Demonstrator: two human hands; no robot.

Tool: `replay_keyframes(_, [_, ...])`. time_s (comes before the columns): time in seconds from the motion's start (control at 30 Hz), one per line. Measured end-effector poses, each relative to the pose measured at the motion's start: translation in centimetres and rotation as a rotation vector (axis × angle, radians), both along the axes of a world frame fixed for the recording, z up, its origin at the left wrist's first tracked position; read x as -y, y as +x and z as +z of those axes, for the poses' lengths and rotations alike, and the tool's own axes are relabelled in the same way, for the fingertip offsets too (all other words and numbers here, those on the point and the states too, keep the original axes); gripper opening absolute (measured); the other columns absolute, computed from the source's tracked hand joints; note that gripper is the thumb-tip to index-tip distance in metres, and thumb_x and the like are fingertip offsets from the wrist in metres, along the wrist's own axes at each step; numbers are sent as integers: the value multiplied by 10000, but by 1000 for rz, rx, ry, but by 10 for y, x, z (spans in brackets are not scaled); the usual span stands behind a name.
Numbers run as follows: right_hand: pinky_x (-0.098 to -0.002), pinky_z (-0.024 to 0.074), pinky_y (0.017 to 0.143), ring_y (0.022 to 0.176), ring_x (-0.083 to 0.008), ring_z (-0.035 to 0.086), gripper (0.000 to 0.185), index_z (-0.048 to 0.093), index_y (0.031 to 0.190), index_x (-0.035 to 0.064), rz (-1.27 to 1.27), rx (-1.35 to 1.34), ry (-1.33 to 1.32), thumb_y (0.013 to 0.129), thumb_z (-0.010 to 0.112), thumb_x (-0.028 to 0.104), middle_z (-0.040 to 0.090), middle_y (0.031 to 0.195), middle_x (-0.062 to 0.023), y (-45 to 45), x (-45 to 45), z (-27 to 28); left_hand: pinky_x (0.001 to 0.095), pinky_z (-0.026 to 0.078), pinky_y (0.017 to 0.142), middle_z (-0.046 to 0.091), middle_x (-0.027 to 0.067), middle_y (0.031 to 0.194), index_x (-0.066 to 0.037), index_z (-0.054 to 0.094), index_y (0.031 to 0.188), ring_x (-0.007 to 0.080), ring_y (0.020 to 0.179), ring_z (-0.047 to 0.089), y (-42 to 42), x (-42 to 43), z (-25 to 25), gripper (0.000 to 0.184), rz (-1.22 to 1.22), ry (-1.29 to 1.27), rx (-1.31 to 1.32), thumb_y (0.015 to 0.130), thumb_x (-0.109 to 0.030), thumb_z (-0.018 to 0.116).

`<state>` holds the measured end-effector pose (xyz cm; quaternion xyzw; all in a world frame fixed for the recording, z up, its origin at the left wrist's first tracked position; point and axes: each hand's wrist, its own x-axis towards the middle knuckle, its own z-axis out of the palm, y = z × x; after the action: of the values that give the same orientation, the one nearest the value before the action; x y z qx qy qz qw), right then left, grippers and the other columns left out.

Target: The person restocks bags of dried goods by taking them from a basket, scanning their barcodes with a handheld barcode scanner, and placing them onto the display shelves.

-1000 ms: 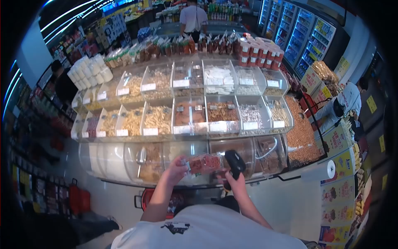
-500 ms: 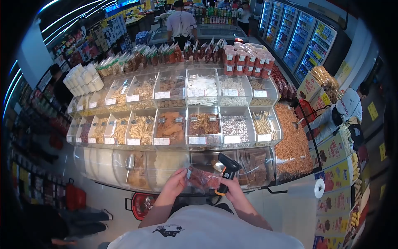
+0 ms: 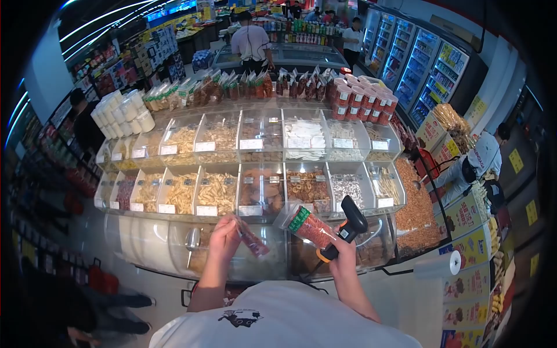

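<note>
In the head view my left hand (image 3: 224, 236) is closed on the top of a small clear packet (image 3: 253, 239) of dark red food, which hangs tilted from the fingers. My right hand (image 3: 343, 255) grips a black and orange barcode scanner (image 3: 354, 218), its head pointing up. The same hand also holds a clear bag (image 3: 316, 230) of red food with a green label (image 3: 300, 220). This bag slants up and left beside the scanner. Both hands are above the lowest row of clear bins (image 3: 261, 246), apart from each other.
Tiered clear bins of dried foods (image 3: 217, 190) stand ahead, with red-lidded tubs (image 3: 362, 98) and bagged goods (image 3: 232, 84) on top. A bin of peanuts (image 3: 415, 203) and a plastic roll (image 3: 453, 263) are at right. People stand at left, at right and behind the display.
My hands have moved apart. Earlier one packet spanned both hands; now each hand holds its own, and the green label shows. The scanner has shifted right. My view has turned slightly.
</note>
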<state>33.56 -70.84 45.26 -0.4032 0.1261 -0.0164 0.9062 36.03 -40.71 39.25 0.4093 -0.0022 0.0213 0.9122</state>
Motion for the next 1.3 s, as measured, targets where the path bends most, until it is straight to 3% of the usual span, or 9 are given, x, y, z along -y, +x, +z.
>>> replay_keyframes(0.07, [-316,513,719,811,-164,616,221,509,988,64,27,36,17,830,642,-16,590,918,-59,1,-17,6,329,433,654,492,43,748,-66,547,859,190,724,515,6,-27,-10,126,-48,96,7,871,-183,593])
replay_keyframes(0.17, [-335,532,734,852,-167,631,294,498,1057,75,120,22,4,818,656,11,567,922,-35,3,-41,-6,316,417,611,511,60,747,-63,555,866,188,711,513,8,-44,-16,64,-335,-260,-236,851,-123,571])
replay_keyframes(0.37, [-313,516,701,800,-171,626,213,507,996,65,90,-5,32,840,632,-11,633,1042,-130,4,-80,8,312,416,618,518,53,766,-50,565,922,173,704,500,12,-30,0,66,-661,-116,-393,881,-55,513])
replay_keyframes(0.57, [-295,504,668,738,-143,595,198,508,982,66,78,53,25,856,649,7,617,1025,-108,8,-71,3,300,407,655,460,53,830,-56,515,908,172,778,454,5,14,-20,142,-541,-524,-622,962,-184,484])
replay_keyframes(0.63, [-293,503,668,738,-142,594,200,508,981,68,79,50,21,856,651,6,614,1014,-101,11,-62,6,291,408,666,415,56,828,-67,472,824,171,749,428,-2,23,-29,283,-792,-890,-561,967,-310,494])
replay_keyframes(0.83, [-287,499,684,759,-145,594,216,506,988,71,99,76,32,851,649,-15,623,1029,-111,22,-48,11,281,436,610,487,63,874,-69,509,771,187,815,488,11,24,10,503,-819,-678,-483,920,-547,562])
replay_keyframes(0.9, [-295,499,690,768,-150,600,220,504,994,69,98,124,4,854,653,-12,634,1063,-128,26,-42,11,287,482,641,547,109,960,-44,558,821,215,846,521,15,24,27,565,-460,-247,-646,879,-605,586])
replay_keyframes(1.0, [-325,514,731,860,-178,621,221,506,1015,73,56,136,-8,861,650,7,628,1091,-130,31,-36,14,313,522,679,576,174,1038,-18,588,922,252,878,558,35,18,-11,595,-586,-641,-588,872,-611,588])
replay_keyframes(1.3, [-351,523,803,957,-204,635,224,497,1038,80,26,186,-61,871,637,29,626,1126,-123,35,-20,6,265,557,716,577,191,1213,-8,481,1324,212,900,645,-12,50,-3,855,-682,-397,-608,887,-738,399])
